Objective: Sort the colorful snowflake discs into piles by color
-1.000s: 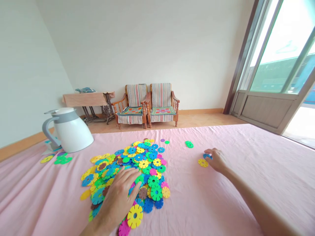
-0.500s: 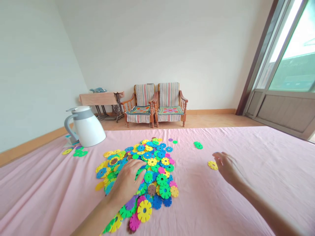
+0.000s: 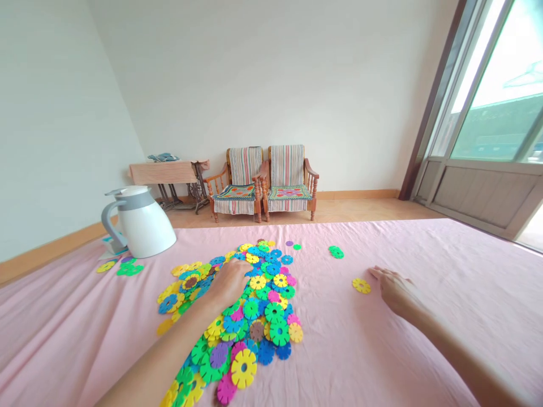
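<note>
A spread pile of colourful plastic snowflake discs (image 3: 244, 366) lies on the pink cloth. My left hand (image 3: 231, 281) reaches into the upper part of this pile, its fingers curled down among blue and yellow discs. Its fingertips are mostly hidden, so whatever they pinch does not show. To the right, my right hand (image 3: 394, 289) rests low over the cloth with fingers stretched out and nothing in them. A single yellow disc (image 3: 361, 286) lies just left of its fingertips, apart from them.
A white and grey jug (image 3: 146, 223) stands at the left, with green discs (image 3: 129, 268) in front of it. Beyond the pile are overlapping green discs (image 3: 336, 252) and a small purple disc (image 3: 289, 243). Two wooden armchairs (image 3: 289, 169) stand past the cloth's far edge (image 3: 360, 221).
My left hand has moved farther up into the pile, its fingers curling down. My right hand has lowered and its fingers have straightened beside the yellow disc. The view has shifted slightly.
</note>
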`<state>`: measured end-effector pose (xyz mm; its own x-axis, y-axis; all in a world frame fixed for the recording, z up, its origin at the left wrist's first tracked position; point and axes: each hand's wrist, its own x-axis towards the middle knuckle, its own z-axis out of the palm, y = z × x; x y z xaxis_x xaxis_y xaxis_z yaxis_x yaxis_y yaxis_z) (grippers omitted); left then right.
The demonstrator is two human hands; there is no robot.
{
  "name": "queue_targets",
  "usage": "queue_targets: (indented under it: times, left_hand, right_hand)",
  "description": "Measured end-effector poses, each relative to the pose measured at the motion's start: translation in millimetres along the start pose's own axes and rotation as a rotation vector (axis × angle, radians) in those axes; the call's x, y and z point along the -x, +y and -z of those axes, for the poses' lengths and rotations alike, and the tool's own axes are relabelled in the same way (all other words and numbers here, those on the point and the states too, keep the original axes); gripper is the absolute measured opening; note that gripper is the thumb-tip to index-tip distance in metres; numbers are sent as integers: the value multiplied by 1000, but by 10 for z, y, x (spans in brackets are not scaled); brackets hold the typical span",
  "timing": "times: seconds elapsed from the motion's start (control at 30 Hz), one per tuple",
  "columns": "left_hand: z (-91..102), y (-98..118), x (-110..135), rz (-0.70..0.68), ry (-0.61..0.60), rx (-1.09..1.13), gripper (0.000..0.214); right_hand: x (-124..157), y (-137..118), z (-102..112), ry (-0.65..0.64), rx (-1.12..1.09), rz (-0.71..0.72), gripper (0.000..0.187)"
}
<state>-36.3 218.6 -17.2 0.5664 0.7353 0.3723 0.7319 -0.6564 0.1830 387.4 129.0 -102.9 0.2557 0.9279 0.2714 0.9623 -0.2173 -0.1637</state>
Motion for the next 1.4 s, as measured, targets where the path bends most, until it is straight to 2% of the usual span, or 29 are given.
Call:
queue_targets:
  times: [0.17,0.3,0.37,0.47,0.57,0.73,0.83,0.93,1.0,1.07,1.13,1.23,1.33,1.4]
  left_hand:
    - [22,4,7,28,53,54,15]
    - [54,86,-32,85,134,95,24]
    - [36,171,-80,154,142,242,24]
    - [-66,354,-190,267,56,594,21]
    - [-218,592,-321,286,-50,752,21]
    - [-418,1072,-452,296,-178,936,16]
    - [-504,1348,-431,289,-268,1042,15]
    - [-567,1533,-367,278,-369,1109,16]
    - [-568,1577,-310,274,-347,1032,21]
    - [-515,1560,-227,239,-251,882,27]
    - [-409,1505,-104,170,-169,747,28]
    - [-199,1407,155,77,-137,605,22]
    - [-10,1292,428,15,-122,477,20]
    - [80,1174,561,34,-88,425,21]
  right_hand:
    - [100,-112,169,147,14,-21,44]
    - [297,-406,309,199,-51,75,36]
    - [472,-602,322,167,-125,147,30]
    - [748,-862,281,64,-171,248,26]
    - [911,-993,258,28,-200,306,27]
    - [861,-1006,355,10,-465,139,26]
    - [790,-1052,408,-7,-790,44,25]
    - [746,-1101,403,-74,-1073,-15,32]
    - [700,-1052,370,-90,-1092,-39,35]
    - [616,-896,330,-33,-1007,-87,33]
    - [492,-653,300,47,-911,-163,30]
    - [287,-248,285,121,-841,-290,29]
    - [157,39,296,124,-784,-369,28]
    - [142,113,312,106,-728,-388,25]
